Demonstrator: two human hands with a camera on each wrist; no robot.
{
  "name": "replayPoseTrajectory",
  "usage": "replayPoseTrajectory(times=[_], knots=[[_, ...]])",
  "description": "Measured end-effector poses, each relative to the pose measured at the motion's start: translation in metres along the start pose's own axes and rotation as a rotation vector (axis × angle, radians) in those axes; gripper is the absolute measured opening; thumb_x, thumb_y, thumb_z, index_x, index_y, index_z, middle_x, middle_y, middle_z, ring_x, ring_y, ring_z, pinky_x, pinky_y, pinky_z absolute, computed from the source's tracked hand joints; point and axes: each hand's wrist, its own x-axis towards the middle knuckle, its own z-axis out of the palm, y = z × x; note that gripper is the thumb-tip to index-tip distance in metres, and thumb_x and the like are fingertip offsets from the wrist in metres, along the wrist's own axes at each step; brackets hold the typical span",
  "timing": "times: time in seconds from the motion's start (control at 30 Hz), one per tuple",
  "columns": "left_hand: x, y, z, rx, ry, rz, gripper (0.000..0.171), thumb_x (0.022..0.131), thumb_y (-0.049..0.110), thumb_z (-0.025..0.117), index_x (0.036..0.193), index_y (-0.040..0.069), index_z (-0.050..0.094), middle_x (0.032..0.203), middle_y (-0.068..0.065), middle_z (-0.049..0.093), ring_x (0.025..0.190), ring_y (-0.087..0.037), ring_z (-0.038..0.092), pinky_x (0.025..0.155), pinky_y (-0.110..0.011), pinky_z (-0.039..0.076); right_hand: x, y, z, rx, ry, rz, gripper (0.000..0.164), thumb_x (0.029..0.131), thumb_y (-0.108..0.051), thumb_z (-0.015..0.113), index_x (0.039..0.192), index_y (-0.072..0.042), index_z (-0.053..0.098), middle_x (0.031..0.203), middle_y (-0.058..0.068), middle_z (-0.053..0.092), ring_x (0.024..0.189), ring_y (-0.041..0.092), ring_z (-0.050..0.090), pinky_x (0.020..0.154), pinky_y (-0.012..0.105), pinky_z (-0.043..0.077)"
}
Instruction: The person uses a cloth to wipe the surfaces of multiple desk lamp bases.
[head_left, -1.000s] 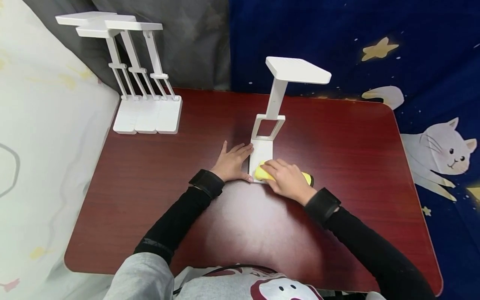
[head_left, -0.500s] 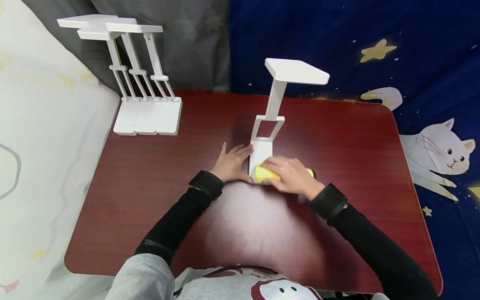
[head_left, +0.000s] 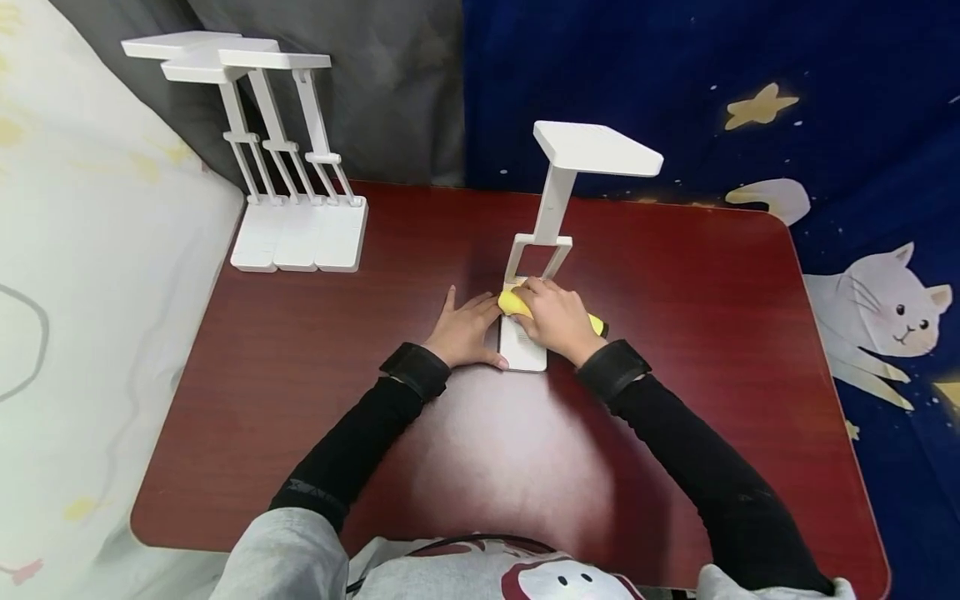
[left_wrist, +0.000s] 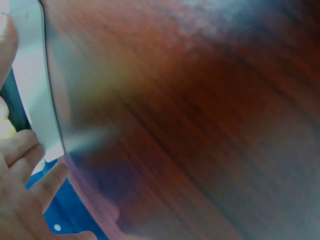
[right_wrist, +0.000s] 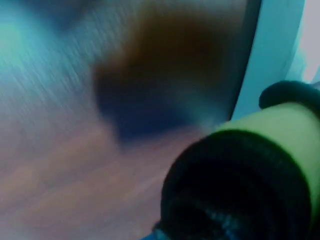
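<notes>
A white folding desk lamp (head_left: pixel 557 200) stands on the table, its flat head raised over a slim base (head_left: pixel 525 350). My left hand (head_left: pixel 465 332) lies along the base's left edge with fingers spread and straight, touching it. In the left wrist view the hand (left_wrist: pixel 20 195) shows beside the white base (left_wrist: pixel 37 75). My right hand (head_left: pixel 558 321) grips a bunched yellow cloth (head_left: pixel 514 303) and presses it across the base near the hinge. The cloth's dark-edged end sticks out to the right; its rolled form (right_wrist: pixel 280 127) fills the right wrist view's corner.
Several similar white lamps (head_left: pixel 296 237) stand side by side at the table's back left. The reddish-brown table (head_left: pixel 712 333) has rounded corners. A grey curtain, a blue cloth with a cat print (head_left: pixel 892 300) and a white cloth (head_left: pixel 90 333) hang around it.
My right hand has slid the yellow cloth from the front end of the lamp base toward the hinge, baring the front end. My left hand has stayed in place.
</notes>
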Motion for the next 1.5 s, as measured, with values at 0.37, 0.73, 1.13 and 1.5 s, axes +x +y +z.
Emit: replayPoseTrajectory(times=[0.37, 0.73, 1.13, 1.5], knots=[[0.010, 0.005, -0.005, 0.014, -0.007, 0.025, 0.104, 0.065, 0.064, 0.072, 0.148, 0.014, 0.035, 0.154, 0.002, 0.029, 0.139, -0.018, 0.025, 0.109, -0.064, 0.004, -0.046, -0.012, -0.009, 0.110, -0.055, -0.169, 0.031, 0.077, -0.025, 0.070, 0.105, -0.012, 0.069, 0.098, -0.001, 0.063, 0.082, 0.016, 0.059, 0.058, 0.040, 0.053], [0.016, 0.012, -0.006, 0.008, -0.027, 0.029, 0.111, 0.061, 0.071, 0.068, 0.149, 0.013, 0.033, 0.155, 0.001, 0.027, 0.140, -0.018, 0.022, 0.109, -0.064, 0.002, -0.099, -0.018, -0.018, 0.248, 0.011, -0.304, 0.033, 0.079, -0.030, 0.070, 0.107, -0.013, 0.069, 0.104, -0.002, 0.065, 0.094, 0.012, 0.059, 0.069, 0.035, 0.054], [0.043, 0.026, -0.008, 0.055, -0.066, 0.057, 0.110, 0.064, 0.073, 0.065, 0.150, 0.013, 0.031, 0.155, 0.001, 0.025, 0.141, -0.018, 0.020, 0.110, -0.063, 0.003, -0.138, -0.030, -0.038, 0.313, 0.153, -0.337, 0.037, 0.078, -0.026, 0.070, 0.112, -0.011, 0.067, 0.111, -0.001, 0.064, 0.098, 0.013, 0.058, 0.068, 0.033, 0.054], [0.114, 0.068, -0.006, 0.103, -0.054, 0.081, 0.111, 0.062, 0.074, 0.066, 0.149, 0.015, 0.033, 0.155, 0.003, 0.027, 0.140, -0.016, 0.022, 0.110, -0.062, 0.005, -0.161, -0.015, -0.050, 0.293, 0.179, -0.228, 0.037, 0.076, -0.023, 0.068, 0.111, -0.011, 0.067, 0.109, -0.002, 0.064, 0.095, 0.011, 0.060, 0.061, 0.033, 0.054]])
